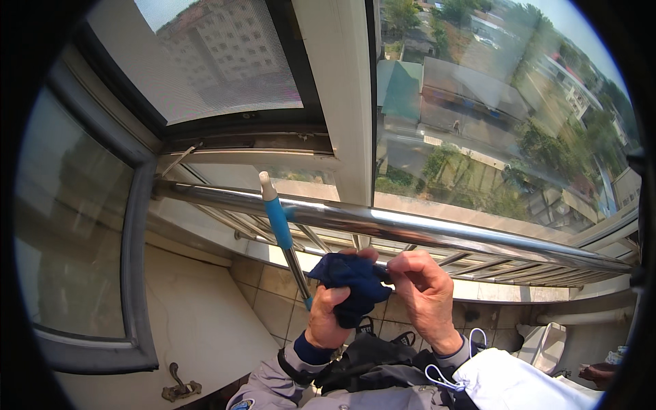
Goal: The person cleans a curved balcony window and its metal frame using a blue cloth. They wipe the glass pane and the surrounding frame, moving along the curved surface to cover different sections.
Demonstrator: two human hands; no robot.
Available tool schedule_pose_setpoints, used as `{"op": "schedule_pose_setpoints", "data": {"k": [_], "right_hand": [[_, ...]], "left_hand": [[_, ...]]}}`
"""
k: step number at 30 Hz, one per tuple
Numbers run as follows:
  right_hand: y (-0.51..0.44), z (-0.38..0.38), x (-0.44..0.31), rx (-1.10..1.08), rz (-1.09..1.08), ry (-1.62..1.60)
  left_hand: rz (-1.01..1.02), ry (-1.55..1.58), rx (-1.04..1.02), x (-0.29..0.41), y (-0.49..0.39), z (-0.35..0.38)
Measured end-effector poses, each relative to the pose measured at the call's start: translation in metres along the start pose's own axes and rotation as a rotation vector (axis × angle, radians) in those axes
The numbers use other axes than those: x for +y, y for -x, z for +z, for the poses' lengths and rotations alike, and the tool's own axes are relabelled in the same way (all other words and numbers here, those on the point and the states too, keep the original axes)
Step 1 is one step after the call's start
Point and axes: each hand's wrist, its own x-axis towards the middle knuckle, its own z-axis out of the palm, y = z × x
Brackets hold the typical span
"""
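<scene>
My left hand (pixel 328 312) grips a bunched dark blue cloth (pixel 353 287), thumb in front and fingertips showing over its top. At the cloth's right edge, my right hand (pixel 425 297) pinches a small dark piece (pixel 382 271) between thumb and fingers. Whether that piece is a corner of the cloth or something separate, I cannot tell. Both hands are in front of a shiny metal railing (pixel 410 225). Left of them, a pole with a blue grip (pixel 278 223) and a pale tip leans against the rail.
An open window sash (pixel 141 266) juts in at the left, above a white panel with a metal handle (pixel 179 384). Beyond the railing are a screened window (pixel 230 61) and a glass pane (pixel 461 128) overlooking buildings far below. A white bag with drawstrings (pixel 512 379) hangs at lower right.
</scene>
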Motion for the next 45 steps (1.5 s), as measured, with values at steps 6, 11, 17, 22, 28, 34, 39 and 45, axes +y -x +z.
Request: {"op": "schedule_pose_setpoints", "data": {"k": [6, 11, 17, 22, 28, 34, 39, 45], "right_hand": [[-0.007, 0.002, -0.004, 0.017, -0.111, 0.147], [-0.013, 0.019, 0.033, -0.311, 0.109, 0.271], [-0.025, 0.095, 0.14, -0.585, 0.191, 0.449], [-0.025, 0.129, 0.188, -0.64, 0.435, 0.101], [-0.024, 0.151, 0.193, -0.613, 0.378, 0.606], [-0.018, 0.186, 0.153, -0.641, 0.494, 0.483], [-0.023, 0.23, 0.118, -0.611, 0.395, 0.27], [-0.046, 0.266, 0.14, -0.548, 0.419, 0.247]], "left_hand": [[-0.105, -0.078, 0.107, 0.012, 0.007, 0.009], [0.285, -0.193, 0.147, 0.057, 0.012, 0.007], [0.486, -0.383, 0.218, 0.093, 0.01, 0.004], [0.598, -0.347, 0.368, 0.091, 0.023, -0.018], [0.546, -0.34, 0.629, 0.088, 0.06, -0.057], [0.628, -0.379, 0.732, 0.098, 0.09, -0.073], [0.685, -0.414, 0.766, 0.102, 0.106, -0.077], [0.694, -0.444, 0.799, 0.104, 0.116, -0.078]]}}
